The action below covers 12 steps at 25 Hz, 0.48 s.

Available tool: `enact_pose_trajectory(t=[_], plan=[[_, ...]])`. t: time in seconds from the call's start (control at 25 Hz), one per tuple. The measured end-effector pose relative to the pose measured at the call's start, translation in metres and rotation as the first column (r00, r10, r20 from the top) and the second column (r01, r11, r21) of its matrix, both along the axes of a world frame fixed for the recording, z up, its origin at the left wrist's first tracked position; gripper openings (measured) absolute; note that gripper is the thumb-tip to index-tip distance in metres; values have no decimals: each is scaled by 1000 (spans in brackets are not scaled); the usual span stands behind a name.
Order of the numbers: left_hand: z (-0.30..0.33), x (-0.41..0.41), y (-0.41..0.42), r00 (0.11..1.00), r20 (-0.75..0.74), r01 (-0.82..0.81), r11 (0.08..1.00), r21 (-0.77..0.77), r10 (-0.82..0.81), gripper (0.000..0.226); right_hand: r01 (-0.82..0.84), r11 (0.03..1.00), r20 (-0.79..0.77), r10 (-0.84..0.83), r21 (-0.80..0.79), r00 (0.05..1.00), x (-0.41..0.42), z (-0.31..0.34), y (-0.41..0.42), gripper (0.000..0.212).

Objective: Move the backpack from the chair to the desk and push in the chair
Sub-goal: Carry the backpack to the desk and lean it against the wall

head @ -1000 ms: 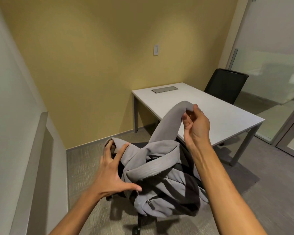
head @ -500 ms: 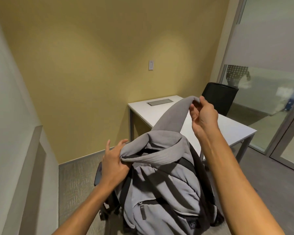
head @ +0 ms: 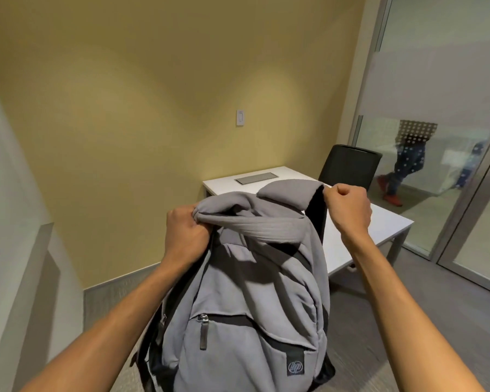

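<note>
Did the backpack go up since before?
Yes. The backpack has risen: its top now overlaps the white desk, held by both hands.

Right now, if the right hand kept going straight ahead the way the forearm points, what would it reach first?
Probably the white desk, just beyond the right hand gripping the backpack strap; the black chair sits farther back. Depth is unclear.

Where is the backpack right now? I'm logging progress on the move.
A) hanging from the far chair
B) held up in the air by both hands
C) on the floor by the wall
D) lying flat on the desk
B: the left hand and right hand grip the top of the backpack, held short of the desk.
</note>
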<state>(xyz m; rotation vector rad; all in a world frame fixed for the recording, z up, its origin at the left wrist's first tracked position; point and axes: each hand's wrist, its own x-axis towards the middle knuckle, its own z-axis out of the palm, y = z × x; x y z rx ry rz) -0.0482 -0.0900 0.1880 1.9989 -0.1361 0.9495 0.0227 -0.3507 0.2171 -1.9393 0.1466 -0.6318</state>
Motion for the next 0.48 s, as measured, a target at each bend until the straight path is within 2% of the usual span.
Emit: enact_pose_trajectory(t=[0.08,0.12,0.2,0.28,0.4,0.48], plan=[[9,7,1,1000,-6,-27,1000,5,27,25,-10,991,65,19,-134,998,4,-7,-5,16],[13,10,3,999,-5,-35,999,2,35,27,-99,984,70,110,-150,991,4,-9,-7,15],[23,17,7,999,-7,-50,999,-5,50,32,-416,908,0,416,-46,909,1,-11,-9,44],[33,26,12,997,-14,-80,997,-13,80,33,-657,743,-77,668,128,740,-8,-15,-9,76],[50,41,19,989,-61,-139,989,-55,135,24,-816,573,-67,820,77,569,-24,-30,-3,80],[59,50,21,986,-101,-141,984,-110,131,22,-822,565,-28,825,69,564,-29,-41,2,85]])
